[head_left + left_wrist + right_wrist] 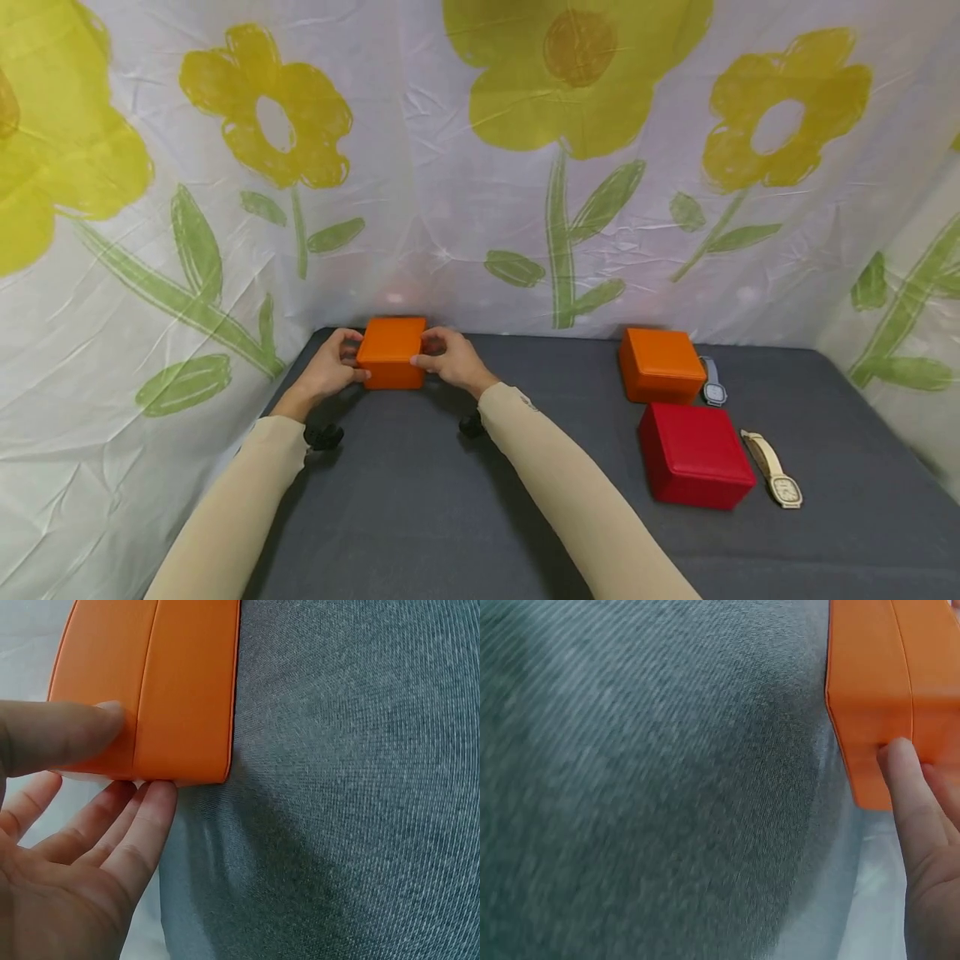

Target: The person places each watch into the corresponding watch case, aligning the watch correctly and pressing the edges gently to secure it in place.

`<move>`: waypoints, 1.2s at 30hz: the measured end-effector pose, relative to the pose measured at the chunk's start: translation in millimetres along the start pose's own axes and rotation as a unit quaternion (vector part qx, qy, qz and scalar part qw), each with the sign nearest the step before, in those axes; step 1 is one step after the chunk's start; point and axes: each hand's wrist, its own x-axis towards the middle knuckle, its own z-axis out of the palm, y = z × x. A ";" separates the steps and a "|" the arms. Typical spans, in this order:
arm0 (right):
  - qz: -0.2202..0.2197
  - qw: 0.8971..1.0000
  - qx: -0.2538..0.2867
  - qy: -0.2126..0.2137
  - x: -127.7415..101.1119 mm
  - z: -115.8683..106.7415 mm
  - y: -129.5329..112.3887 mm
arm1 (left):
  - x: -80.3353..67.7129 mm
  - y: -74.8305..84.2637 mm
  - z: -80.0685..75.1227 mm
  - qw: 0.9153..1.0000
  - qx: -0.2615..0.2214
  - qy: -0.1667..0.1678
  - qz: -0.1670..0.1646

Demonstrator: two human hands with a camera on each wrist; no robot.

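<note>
A closed orange box (392, 353) stands at the back left of the dark table, between both hands. My left hand (333, 367) holds its left side; in the left wrist view the thumb (71, 733) lies on the box's front face and the fingertips touch the side wall. On the opposite side my right hand (453, 362) grips the box, thumb at the front edge. A finger (911, 780) presses the orange wall in the right wrist view; the rest of that hand is partly cut off.
On the right stand another orange box (662, 365) and a red box (697, 456). Beside them lie a grey-blue watch (714, 385) and a cream watch (776, 475). A flower-printed curtain (420, 183) hangs behind the dark table cloth (420, 517).
</note>
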 end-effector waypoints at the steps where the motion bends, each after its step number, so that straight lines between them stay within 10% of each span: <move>1: -0.002 1.000 -0.013 -0.004 -1.2 -0.8 0.3 | -0.4 0.8 0.9 1.000 0.004 0.005 -0.001; 6: -0.005 0.998 -0.061 -0.031 -12.5 -12.7 -2.2 | -6.4 10.4 10.3 0.996 0.078 0.046 0.027; 15: -0.038 0.988 -0.139 -0.055 -49.1 -52.5 -10.8 | -23.7 49.5 47.0 0.961 0.206 0.163 0.082; 36: -0.041 0.985 -0.155 0.068 -164.2 -154.5 8.8 | -31.3 130.7 187.5 0.973 0.136 0.011 0.185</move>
